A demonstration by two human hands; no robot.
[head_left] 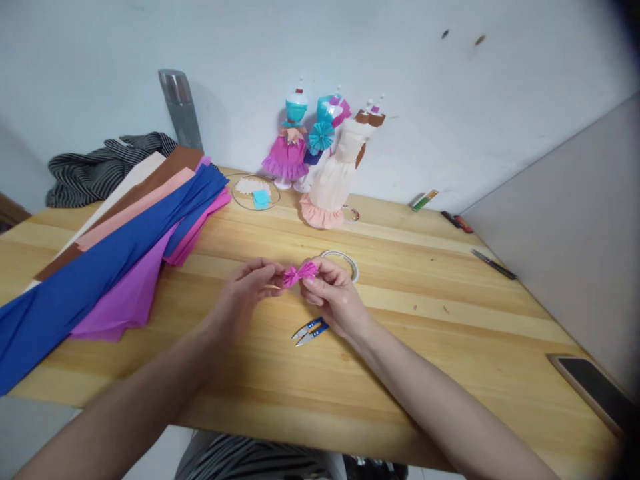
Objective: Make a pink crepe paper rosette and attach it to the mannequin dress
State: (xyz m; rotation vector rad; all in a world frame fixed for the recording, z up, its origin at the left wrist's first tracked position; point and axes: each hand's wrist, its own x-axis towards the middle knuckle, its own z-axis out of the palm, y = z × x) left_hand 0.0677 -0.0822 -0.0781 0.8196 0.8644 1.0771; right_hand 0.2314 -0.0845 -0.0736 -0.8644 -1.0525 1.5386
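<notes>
Both hands meet over the middle of the wooden table [400,373]. My left hand [247,290] and my right hand [333,293] each pinch one end of a small pink pleated paper bow [299,273]. Small blue-handled thread snips [310,331] lie on the table just below my right hand. A roll of clear tape [345,260] lies just behind my right hand.
Crepe paper sheets [120,247] in blue, purple, pink and brown fan out at left. Three small mannequins in paper dresses [325,157] stand by the wall, with a clear dish [255,192] beside them. A phone [595,390] lies at right; a knife [493,265], pens and a flask [181,110] lie farther back.
</notes>
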